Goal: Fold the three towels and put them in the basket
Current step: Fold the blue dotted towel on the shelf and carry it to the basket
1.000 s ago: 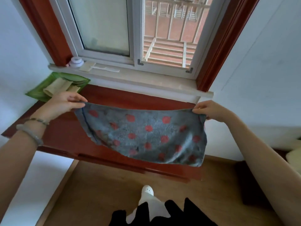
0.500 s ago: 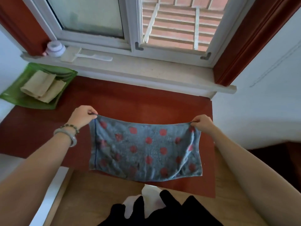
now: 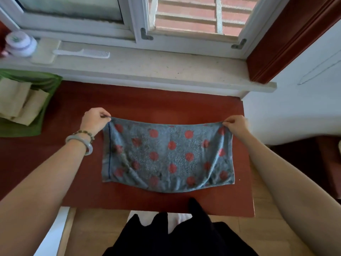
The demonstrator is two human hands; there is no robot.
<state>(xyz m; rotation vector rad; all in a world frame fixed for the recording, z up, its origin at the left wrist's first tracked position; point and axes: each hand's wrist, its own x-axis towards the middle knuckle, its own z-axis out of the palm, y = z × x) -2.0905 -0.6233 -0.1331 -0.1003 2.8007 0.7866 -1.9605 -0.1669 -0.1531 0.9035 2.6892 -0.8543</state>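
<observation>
On the window sill (image 3: 147,71) ahead of me a white comb (image 3: 81,53) lies flat, with a small round lilac-and-white jar (image 3: 20,43) near the sill's left end. My worktop (image 3: 166,106) is dark red; pale wooden floor (image 3: 92,231) shows below its near edge.

The grey-blue towel (image 3: 166,154) with red dots is spread open, long side left to right, on the middle and right part of the red worktop (image 3: 166,104). Its near edge is wrinkled and lies close to the near edge of the worktop. Its two far corners are pinched, one by the left hand (image 3: 94,119) and one by the right hand (image 3: 235,124). The far edge sags a little between them. The green basket (image 3: 46,84) stands at the far left of the worktop and holds folded beige towels (image 3: 18,100).
</observation>
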